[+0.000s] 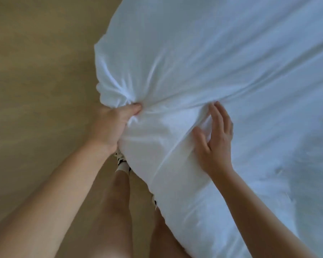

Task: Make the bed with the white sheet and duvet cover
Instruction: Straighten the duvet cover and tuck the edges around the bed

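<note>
Left hand (114, 123): fingers curled, thumb on top, gripping a bunched fold of the white cloth (213, 62). Right hand (217, 144): fingers straight and slightly spread, thumb apart, palm down, resting on the cloth. Both forearms are bare and extended forward.

Your duvet cover (222, 62) is plain white all over, and its folds and creases shade to a pale blue-grey, strongest toward the right side. The floor (35, 71) beside the bed is an even tan-beige, slightly darker toward the top left. On your foot, the sock (123, 163) is white with small black marks, too blurred to make out. Another black-and-white scrap (154, 201) peeks from under the cover's edge lower down.
</note>
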`<state>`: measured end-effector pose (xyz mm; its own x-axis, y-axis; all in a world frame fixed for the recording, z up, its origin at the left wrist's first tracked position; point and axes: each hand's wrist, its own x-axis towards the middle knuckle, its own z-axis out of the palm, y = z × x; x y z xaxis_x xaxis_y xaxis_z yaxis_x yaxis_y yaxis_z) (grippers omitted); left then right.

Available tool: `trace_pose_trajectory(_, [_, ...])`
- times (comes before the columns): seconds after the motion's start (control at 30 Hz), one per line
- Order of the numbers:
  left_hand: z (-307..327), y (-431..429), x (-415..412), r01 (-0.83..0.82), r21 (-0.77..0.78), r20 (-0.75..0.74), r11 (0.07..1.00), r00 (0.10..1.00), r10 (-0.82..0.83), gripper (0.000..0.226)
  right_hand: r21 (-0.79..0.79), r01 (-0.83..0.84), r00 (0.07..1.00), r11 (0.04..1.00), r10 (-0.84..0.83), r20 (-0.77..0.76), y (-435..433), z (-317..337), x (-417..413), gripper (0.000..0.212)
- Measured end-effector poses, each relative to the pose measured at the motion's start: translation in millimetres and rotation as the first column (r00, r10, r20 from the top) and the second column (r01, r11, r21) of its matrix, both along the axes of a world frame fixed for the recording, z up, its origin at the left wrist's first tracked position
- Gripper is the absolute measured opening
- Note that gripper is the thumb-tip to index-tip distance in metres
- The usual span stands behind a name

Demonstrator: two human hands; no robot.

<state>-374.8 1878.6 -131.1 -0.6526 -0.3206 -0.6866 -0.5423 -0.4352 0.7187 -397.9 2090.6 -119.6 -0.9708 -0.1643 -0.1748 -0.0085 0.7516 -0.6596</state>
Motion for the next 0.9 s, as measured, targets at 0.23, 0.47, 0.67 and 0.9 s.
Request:
trace_pose_trajectory(0.23, [-109,-3,-60,0.084,0.106,0.304,0.991,0.946,-0.113,0.031,0.352,-0.145,0.956,0.925,0.040,0.290,-42,-34,-24,0.070])
trace_pose_trajectory(0.47, [-107,-78,-113,-0.265,0.531,0.072,0.804,0.960,0.269,0.032,0.288,-0.111,0.954,0.951,0.020,0.300,-88,-31,-50,0.070])
trace_pose_trajectory(0.67, [-65,-85,-171,-0.017,0.376,-0.017,0.926,1.000,0.026,0.020,0.226,-0.017,0.956,0.974,-0.050,0.288,-104,-12,-76,0.069])
trace_pose_trajectory(0.9, [-23,-134,-139,-0.100,0.009,-0.100,0.995,0.990,0.100,0.038,0.091,0.097,0.986,0.991,-0.108,0.124,-137,14,-119,0.071])
